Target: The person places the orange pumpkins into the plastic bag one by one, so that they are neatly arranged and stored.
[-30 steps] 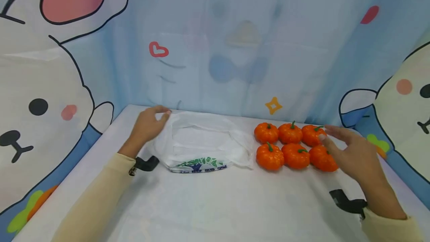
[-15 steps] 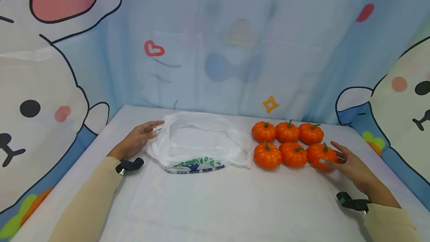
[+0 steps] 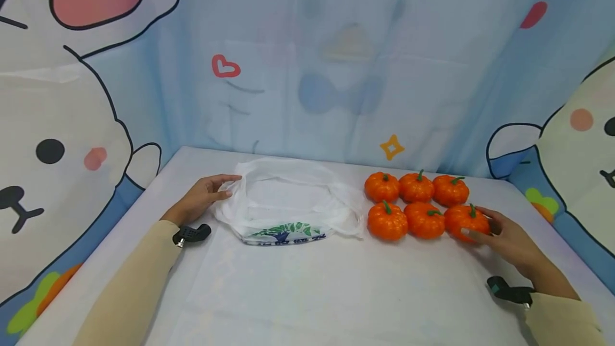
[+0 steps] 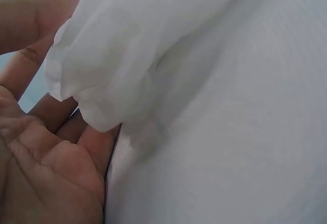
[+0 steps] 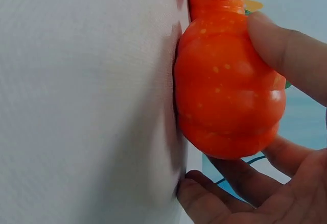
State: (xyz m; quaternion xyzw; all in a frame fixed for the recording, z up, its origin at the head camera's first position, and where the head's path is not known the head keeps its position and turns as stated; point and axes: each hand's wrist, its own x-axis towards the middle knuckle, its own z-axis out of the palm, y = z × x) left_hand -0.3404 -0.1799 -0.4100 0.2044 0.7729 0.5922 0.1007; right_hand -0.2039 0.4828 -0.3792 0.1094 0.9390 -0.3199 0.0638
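My right hand [image 3: 514,244] holds the front-right small orange pumpkin [image 3: 466,221], which still sits on the table. In the right wrist view its thumb [image 5: 271,43] lies against one side of the pumpkin [image 5: 230,89], and the other fingers curve behind the opposite side. At the left end of a white plastic bag [image 3: 288,202] is my left hand [image 3: 197,199], fingers relaxed. The left wrist view has the bag's thin crumpled edge [image 4: 110,76] lying between thumb and fingers, with no firm pinch showing. The bag lies flat, its green and blue print facing me.
Several more pumpkins [image 3: 415,187] with green stems stand in two rows right of the bag. White cloth covers the table [image 3: 312,292]. Behind it hangs a light blue curtain [image 3: 269,25] printed with cartoon rabbits.
My right hand has come down from beside the back-right pumpkin to the front-right one and closed around it. My left hand has drawn back slightly from the bag's far-left corner to its left edge.
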